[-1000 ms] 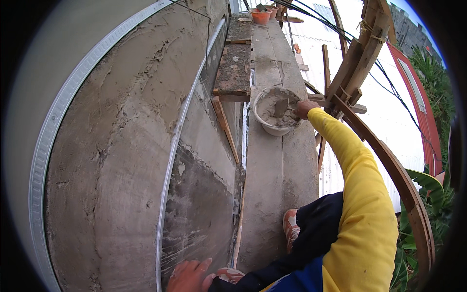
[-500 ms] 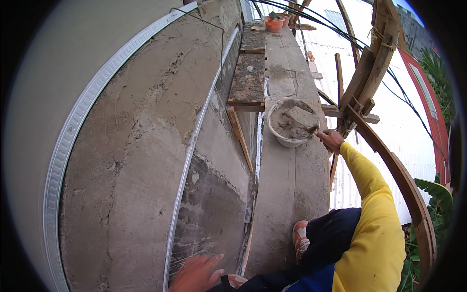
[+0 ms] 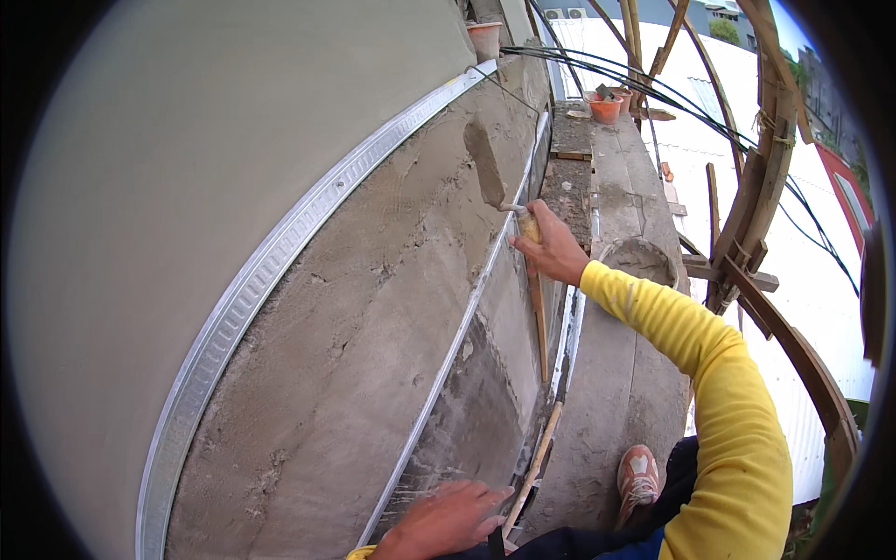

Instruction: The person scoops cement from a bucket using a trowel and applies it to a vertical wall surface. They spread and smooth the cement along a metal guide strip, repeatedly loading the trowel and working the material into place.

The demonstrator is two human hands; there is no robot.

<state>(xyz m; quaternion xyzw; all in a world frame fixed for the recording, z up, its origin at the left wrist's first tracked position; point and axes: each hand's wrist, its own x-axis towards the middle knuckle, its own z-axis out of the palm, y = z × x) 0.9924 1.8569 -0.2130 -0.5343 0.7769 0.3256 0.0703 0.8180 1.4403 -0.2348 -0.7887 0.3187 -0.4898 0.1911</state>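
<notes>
My right hand (image 3: 553, 246) is closed round the wooden handle of a trowel (image 3: 484, 168). The trowel's grey, mortar-coated blade lies against or just in front of the rough, mortar-covered wall (image 3: 373, 280); exact contact is hard to tell. Low in the picture, my left hand (image 3: 446, 519) has its fingers stretched out and holds nothing, close to the smooth dark lower section of the wall. Behind my right forearm stands a bucket (image 3: 644, 250) with grey mortar in it, its lower part hidden by the yellow sleeve.
A perforated metal strip (image 3: 280, 252) and a thin pale strip (image 3: 448, 364) run along the wall. Wooden planks (image 3: 597, 373) form the walkway under my shoe (image 3: 640, 474). Bamboo and timber poles (image 3: 761, 177), black cables (image 3: 644, 84) and orange buckets (image 3: 605, 108) stand beyond.
My right hand has moved left and up from the bucket to the wall with the trowel. The view has shifted left, and my left hand has moved slightly right.
</notes>
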